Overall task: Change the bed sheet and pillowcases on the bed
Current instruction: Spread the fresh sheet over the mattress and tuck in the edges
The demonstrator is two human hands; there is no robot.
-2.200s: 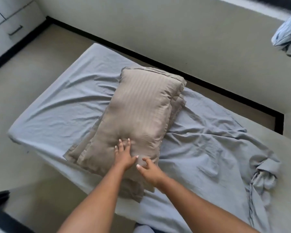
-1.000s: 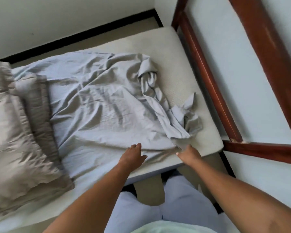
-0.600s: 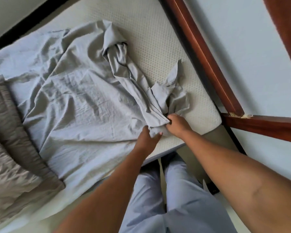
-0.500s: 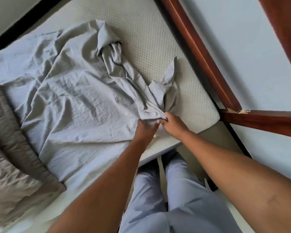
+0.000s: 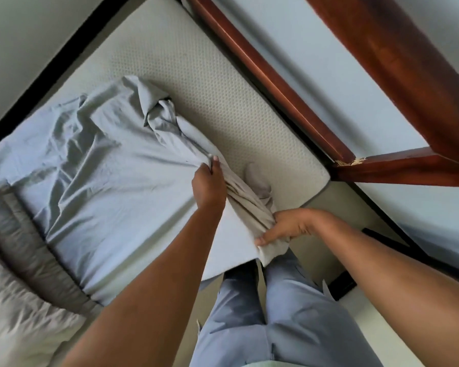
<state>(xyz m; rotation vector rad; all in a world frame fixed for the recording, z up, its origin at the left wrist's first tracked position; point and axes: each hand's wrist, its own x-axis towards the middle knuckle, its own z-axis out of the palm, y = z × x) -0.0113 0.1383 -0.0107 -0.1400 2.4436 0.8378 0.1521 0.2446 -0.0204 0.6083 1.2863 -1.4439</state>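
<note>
Sheet (image 5: pixel 112 176): pale grey-blue, creased, covering the left and centre of the mattress (image 5: pixel 223 107). It does not reach the mattress's far and right parts, where a white dimpled surface shows from centre to upper centre of frame. Its loose edge is bunched into a twisted rope running from frame centre down to the near mattress edge, lower centre.

Left hand (image 5: pixel 208 185): centre of frame, arm entering from lower left, back of hand to camera. Fingers are curled tight round the upper part of the rope, with the fingertips (image 5: pixel 214 161) pressed together on the cloth.

Right hand (image 5: pixel 289 226): lower and right of the left hand, at the near mattress edge. Fingers are curled round the rope's lower end, and the thumb (image 5: pixel 261 241) pinches it from below. A short tail of cloth hangs under the fist. The hands are apart, with the rope stretched between them.

Pillow (image 5: pixel 16 321): beige, lower left corner, lying on the sheet, blurred. A darker fold runs along its upper side; cannot tell whether that is a second pillow.

Wood frame (image 5: pixel 276 83): red-brown, diagonal from upper centre to right, beside the mattress's right edge. Chipped at the joint at right.

Trousers (image 5: pixel 276 327): grey-blue, bottom centre, at the near mattress edge.
</note>
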